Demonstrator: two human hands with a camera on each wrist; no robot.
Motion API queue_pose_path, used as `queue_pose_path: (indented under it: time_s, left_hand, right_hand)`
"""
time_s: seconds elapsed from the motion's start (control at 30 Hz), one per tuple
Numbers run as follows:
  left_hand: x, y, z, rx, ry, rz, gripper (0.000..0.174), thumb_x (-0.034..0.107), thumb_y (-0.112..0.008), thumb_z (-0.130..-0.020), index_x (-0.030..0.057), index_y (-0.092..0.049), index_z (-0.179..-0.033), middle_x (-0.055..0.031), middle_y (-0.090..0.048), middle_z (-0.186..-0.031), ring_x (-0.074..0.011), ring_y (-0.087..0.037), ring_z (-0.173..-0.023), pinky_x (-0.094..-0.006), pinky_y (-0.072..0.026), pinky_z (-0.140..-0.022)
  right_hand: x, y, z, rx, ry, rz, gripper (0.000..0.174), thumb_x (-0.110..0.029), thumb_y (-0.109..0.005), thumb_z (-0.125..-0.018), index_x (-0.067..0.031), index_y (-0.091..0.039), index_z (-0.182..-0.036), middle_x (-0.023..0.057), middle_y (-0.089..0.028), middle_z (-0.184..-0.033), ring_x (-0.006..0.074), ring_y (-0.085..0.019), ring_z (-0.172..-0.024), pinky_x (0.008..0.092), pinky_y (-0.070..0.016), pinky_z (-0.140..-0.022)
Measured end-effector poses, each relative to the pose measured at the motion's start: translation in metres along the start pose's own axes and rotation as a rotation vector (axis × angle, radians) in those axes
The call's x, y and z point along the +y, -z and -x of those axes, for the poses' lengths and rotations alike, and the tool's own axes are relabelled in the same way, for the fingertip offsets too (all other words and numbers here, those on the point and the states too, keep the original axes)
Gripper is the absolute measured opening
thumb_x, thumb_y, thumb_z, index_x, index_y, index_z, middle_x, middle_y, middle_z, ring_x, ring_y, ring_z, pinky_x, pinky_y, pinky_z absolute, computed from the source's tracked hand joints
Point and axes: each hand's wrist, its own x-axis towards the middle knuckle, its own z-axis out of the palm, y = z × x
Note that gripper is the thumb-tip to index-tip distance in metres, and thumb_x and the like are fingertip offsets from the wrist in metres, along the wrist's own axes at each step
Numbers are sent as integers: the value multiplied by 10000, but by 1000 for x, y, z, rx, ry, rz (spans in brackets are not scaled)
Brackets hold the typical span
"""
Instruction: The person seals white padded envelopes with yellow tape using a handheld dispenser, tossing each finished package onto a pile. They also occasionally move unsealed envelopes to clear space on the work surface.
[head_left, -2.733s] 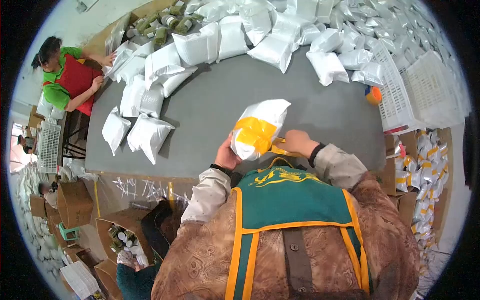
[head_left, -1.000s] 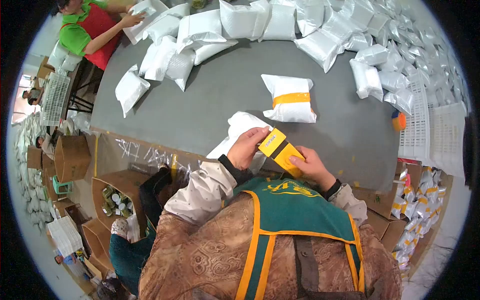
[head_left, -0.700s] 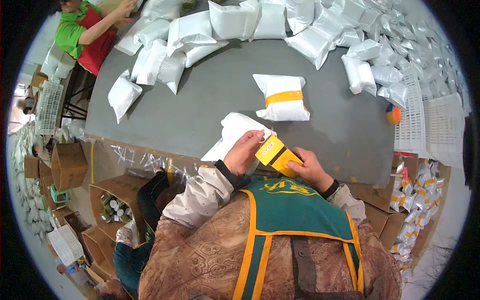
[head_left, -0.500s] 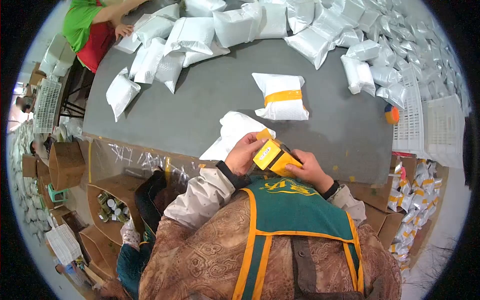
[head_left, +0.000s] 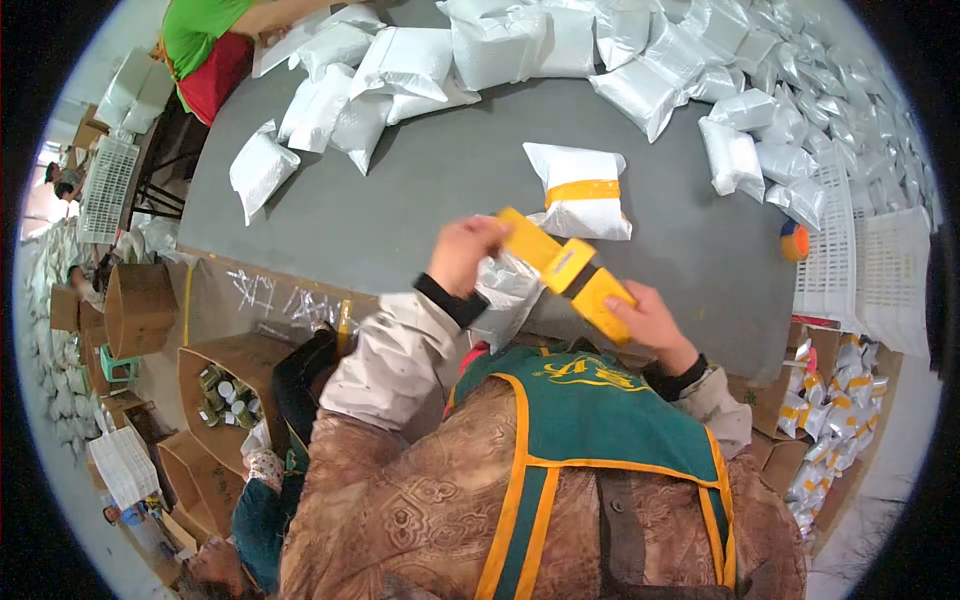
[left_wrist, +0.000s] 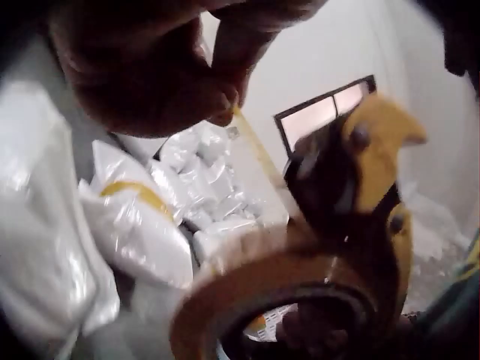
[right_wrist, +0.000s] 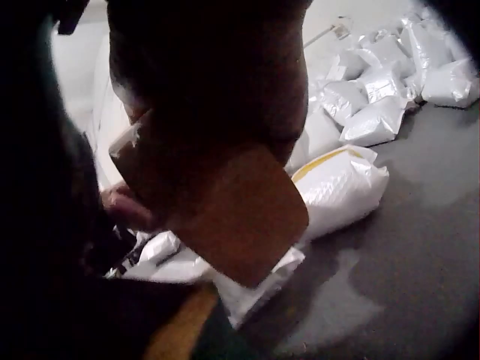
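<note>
My left hand [head_left: 460,255] pinches the loose end of a yellow tape strip [head_left: 528,240], which stretches to a yellow tape dispenser [head_left: 596,296]. My right hand [head_left: 655,325] grips that dispenser over the table's near edge. In the left wrist view, the dispenser [left_wrist: 379,146] shows its toothed end and the round tape roll [left_wrist: 232,274] close up. Below the left hand lies a white padded mailer [head_left: 508,292], partly hidden by the hand and tape. Another white mailer [head_left: 585,218], banded with yellow tape, rests just beyond. The right wrist view shows the right hand [right_wrist: 217,82] dark.
White mailers [head_left: 405,62] line the far side of the grey table [head_left: 400,210], piling high at right. An orange tape roll [head_left: 795,242] sits beside white plastic crates [head_left: 885,270]. Another person in a red apron [head_left: 215,80] works at far left. Cardboard boxes [head_left: 230,405] stand below.
The banded mailer, held earlier, now lies on the table. My left hand has moved up and left from the dispenser, drawing out a length of tape. The person in red has leaned farther over the table.
</note>
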Motion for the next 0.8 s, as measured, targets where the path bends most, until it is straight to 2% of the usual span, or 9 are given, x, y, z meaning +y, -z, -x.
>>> queue_pose_path:
  time_s: [0.13, 0.23, 0.3, 0.4, 0.47, 0.5, 0.63, 0.7, 0.8]
  left_hand:
    - [38, 46, -23, 179, -52, -52, 154, 145, -707, -810, -1, -666, -826, -33, -625, -715, -115, -543, -609, -253, -437, -575]
    - [-9, 78, -54, 210, 53, -198, 184, 190, -679, -840, 8, -672, -868, -45, -637, -749, -144, -566, -652, -276, -460, -600]
    - [-62, 94, -75, 250, 208, -265, 218, 229, -675, -838, 19, -677, -896, -76, -670, -793, -189, -614, -702, -312, -492, -641]
    - [-114, 82, -94, 292, -72, -913, 254, 249, -689, -810, 17, -680, -913, -139, -689, -856, -291, -654, -820, -368, -508, -746]
    - [-104, 92, -93, 278, -47, -1150, 340, 296, -657, -821, 27, -651, -1029, -163, -658, -1022, -299, -635, -945, -370, -497, -816]
    - [-92, 90, -92, 273, -40, -1265, 388, 319, -641, -826, 32, -636, -1087, -175, -643, -1105, -303, -625, -1008, -372, -491, -851]
    - [-63, 61, -69, 103, 513, -696, 720, 643, -486, -847, 50, -546, -1251, -141, -638, -1112, -241, -602, -1005, -354, -448, -877]
    - [-78, 50, -64, -44, 412, -693, 796, 681, -421, -860, -20, -555, -1211, -158, -627, -1101, -249, -580, -1033, -362, -453, -851]
    - [-46, 26, -31, -58, 489, -485, 773, 621, -513, -859, -66, -526, -1213, -132, -629, -1109, -215, -593, -1032, -364, -457, -868]
  right_hand:
    - [19, 34, 17, -30, -140, -121, 386, -330, -599, -900, 45, -628, -988, 35, -636, -860, 100, -557, -741, 282, -462, -666]
    - [59, 25, 15, -108, -215, -83, 449, -388, -611, -880, 49, -638, -980, 62, -647, -848, 113, -562, -746, 288, -468, -679]
    - [51, 0, -6, -85, -319, 263, 630, -537, -599, -820, 81, -647, -933, 166, -663, -825, 215, -619, -745, 343, -481, -670]
    - [68, -17, -43, -84, -441, 414, 721, -600, -586, -772, 107, -645, -901, 234, -659, -822, 299, -644, -753, 384, -484, -648]
    - [57, -14, -47, -106, -474, 318, 768, -625, -579, -744, 126, -641, -896, 261, -654, -829, 349, -649, -758, 410, -485, -638]
    - [58, -11, -49, -107, -464, 364, 723, -600, -590, -756, 112, -644, -873, 215, -643, -780, 301, -627, -705, 393, -469, -604]
    - [65, -5, -49, -110, -485, 351, 639, -551, -611, -780, 84, -650, -831, 117, -614, -671, 201, -580, -593, 355, -435, -535]
    - [68, -7, -47, -108, -479, 326, 639, -553, -612, -779, 83, -650, -835, 114, -608, -664, 197, -577, -588, 351, -435, -537]
    - [69, -6, -51, -87, -403, 404, 637, -554, -613, -781, 79, -647, -842, 126, -610, -673, 202, -579, -594, 352, -443, -552]
